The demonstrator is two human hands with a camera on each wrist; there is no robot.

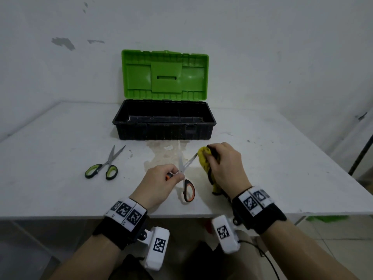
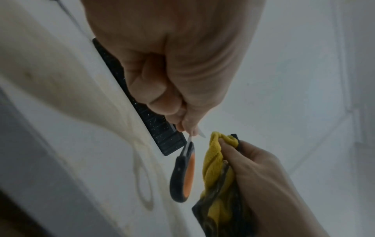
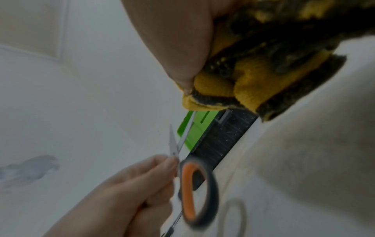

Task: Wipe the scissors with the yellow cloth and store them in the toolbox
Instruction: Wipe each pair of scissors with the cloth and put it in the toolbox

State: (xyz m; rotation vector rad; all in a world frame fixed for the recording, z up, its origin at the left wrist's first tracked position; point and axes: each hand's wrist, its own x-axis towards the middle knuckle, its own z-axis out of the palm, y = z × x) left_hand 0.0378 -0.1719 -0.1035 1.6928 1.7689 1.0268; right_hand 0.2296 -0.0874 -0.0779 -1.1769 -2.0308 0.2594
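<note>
My left hand (image 1: 161, 179) grips the orange-and-black scissors (image 1: 188, 190) near the pivot, blades spread apart above the table. One handle loop (image 2: 182, 174) hangs free below my fingers. My right hand (image 1: 224, 164) clutches the bunched yellow cloth (image 1: 204, 158), dirty and dark in places, wrapped around the tip of the right-pointing blade (image 1: 191, 159). The other blade (image 1: 179, 156) points toward the toolbox (image 1: 164, 130), which stands with its green lid (image 1: 164, 74) raised. In the right wrist view the yellow cloth (image 3: 219, 89) covers the blade end, with the scissors (image 3: 199, 190) below it.
A second pair of scissors with green-and-black handles (image 1: 102, 170) lies open on the white table (image 1: 60, 138) at the left. A yellowish stain (image 1: 163, 156) marks the table in front of the toolbox. The table's near edge is just below my wrists.
</note>
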